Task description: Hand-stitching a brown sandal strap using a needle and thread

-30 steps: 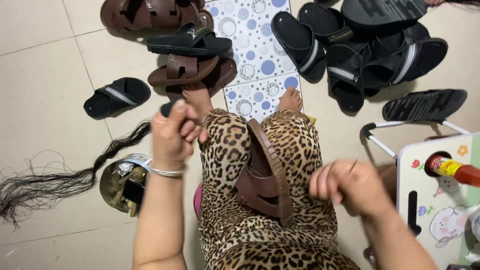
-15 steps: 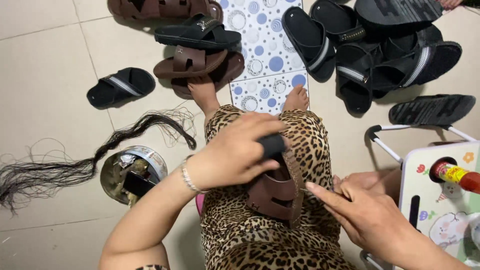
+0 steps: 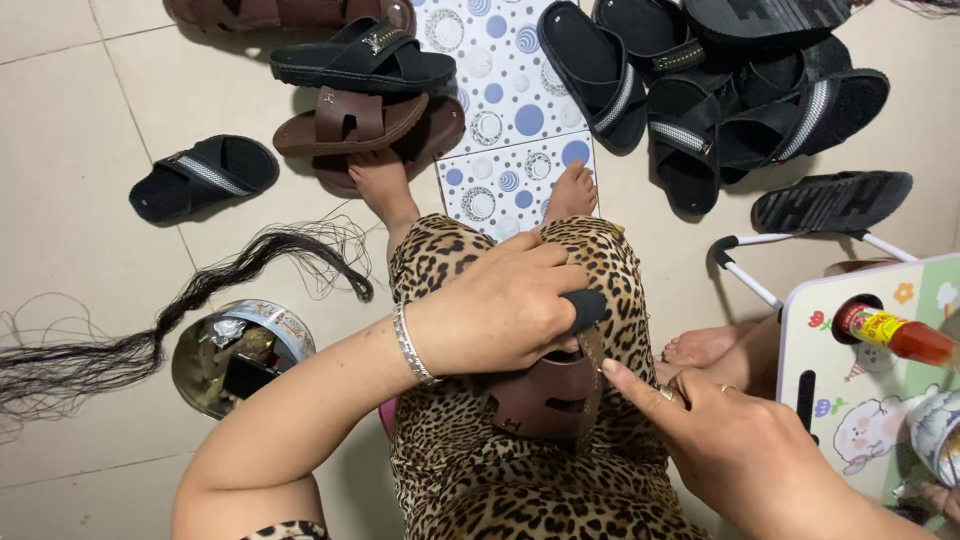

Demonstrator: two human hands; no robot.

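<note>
Left hand (image 3: 500, 315) curled shut round small black tool (image 3: 583, 308), pressed down on edge of brown sandal (image 3: 545, 400); silver bracelet (image 3: 410, 345) on that wrist. Brown sandal lay on lap in leopard-print trousers (image 3: 480, 480), directly under left hand and just left of right hand. Right hand (image 3: 735, 450) loosely closed, forefinger stretched out and touching sandal's edge close below black tool; ring on one finger; cannot tell whether anything pinched between its fingers. Open round tin (image 3: 235, 350) of odds and ends on tiled floor (image 3: 80, 160) beyond left forearm's outer side, bundle of dark thread (image 3: 150, 335) trailing past it. Ahead of both hands, bare feet on dotted tile (image 3: 505, 110). Further ahead of left hand: brown sandals stacked (image 3: 350, 120), black slide (image 3: 360, 62) on top, lone black sandal (image 3: 205, 175) off to the side. Ahead of right hand: heap of black sandals (image 3: 740, 100). Beside right hand's outer side, small white worktop (image 3: 860, 400) with cartoon print, red-capped bottle (image 3: 890, 333) lying on it
</note>
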